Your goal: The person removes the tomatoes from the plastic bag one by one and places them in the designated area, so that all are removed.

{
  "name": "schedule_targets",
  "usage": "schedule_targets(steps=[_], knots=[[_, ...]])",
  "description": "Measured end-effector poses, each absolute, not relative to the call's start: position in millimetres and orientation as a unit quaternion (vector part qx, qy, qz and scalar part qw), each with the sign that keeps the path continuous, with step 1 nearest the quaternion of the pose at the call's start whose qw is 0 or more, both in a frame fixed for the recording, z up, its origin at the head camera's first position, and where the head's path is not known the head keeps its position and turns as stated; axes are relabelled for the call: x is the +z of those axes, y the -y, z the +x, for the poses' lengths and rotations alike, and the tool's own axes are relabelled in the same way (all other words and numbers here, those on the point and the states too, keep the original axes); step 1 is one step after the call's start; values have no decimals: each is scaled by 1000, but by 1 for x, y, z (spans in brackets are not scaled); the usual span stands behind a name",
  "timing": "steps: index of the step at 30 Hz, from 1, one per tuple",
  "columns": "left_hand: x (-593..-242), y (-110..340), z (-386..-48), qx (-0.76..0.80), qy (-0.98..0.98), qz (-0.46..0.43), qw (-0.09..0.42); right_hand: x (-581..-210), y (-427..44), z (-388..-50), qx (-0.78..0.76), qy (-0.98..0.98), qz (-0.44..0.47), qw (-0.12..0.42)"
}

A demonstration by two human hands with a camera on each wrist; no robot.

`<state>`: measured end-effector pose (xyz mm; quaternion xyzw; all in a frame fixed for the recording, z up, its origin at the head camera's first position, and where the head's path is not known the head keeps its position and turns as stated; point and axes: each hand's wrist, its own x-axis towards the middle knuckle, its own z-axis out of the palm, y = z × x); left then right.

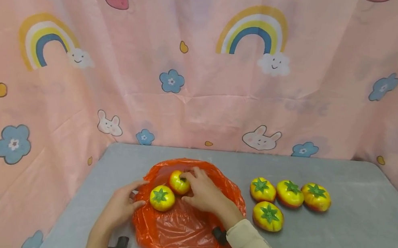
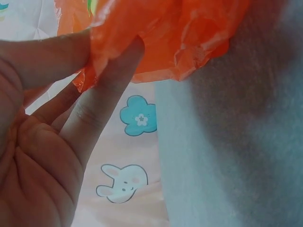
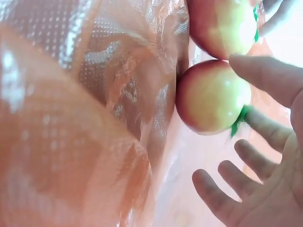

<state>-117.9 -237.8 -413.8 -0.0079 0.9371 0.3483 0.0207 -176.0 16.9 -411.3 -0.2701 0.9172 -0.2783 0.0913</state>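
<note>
A red-orange plastic bag (image 1: 187, 236) lies spread open on the table, its rim crumpled into a ring. Inside sit two yellow-and-red tomatoes with green star-shaped tops: a nearer tomato (image 1: 162, 198) and a farther tomato (image 1: 180, 183), side by side in the right wrist view. My left hand (image 1: 121, 206) pinches the bag's left rim between thumb and finger. Over the farther tomato reaches my right hand (image 1: 206, 190), with fingers spread; thumb and index finger are at its side and green top (image 3: 240, 118), the other fingers apart from it.
Right of the bag, several more tomatoes stand on the grey table (image 1: 347, 236): three in a back row, including a right-end tomato (image 1: 316, 197), and a front tomato (image 1: 268, 216). A pink patterned curtain (image 1: 200, 116) hangs behind the table and along its left.
</note>
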Motion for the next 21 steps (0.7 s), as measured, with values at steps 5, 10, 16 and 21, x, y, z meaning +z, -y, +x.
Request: schedule_targets(steps=[5,10,16,21], knots=[[-414,238,-117,349,-937,-13,20,-414,-14,-179,-293,-908,-275,122],[-415,238,-117,358,-933,-5,16,-418,-17,-177,-312,-904,-264,130],[-415,239,-117,352,-936,1,10,-419,-22,-173,-321,-895,-272,150],[-415,239,-117,345,-938,-2,14,-417,-28,-169,-322,-892,-267,171]])
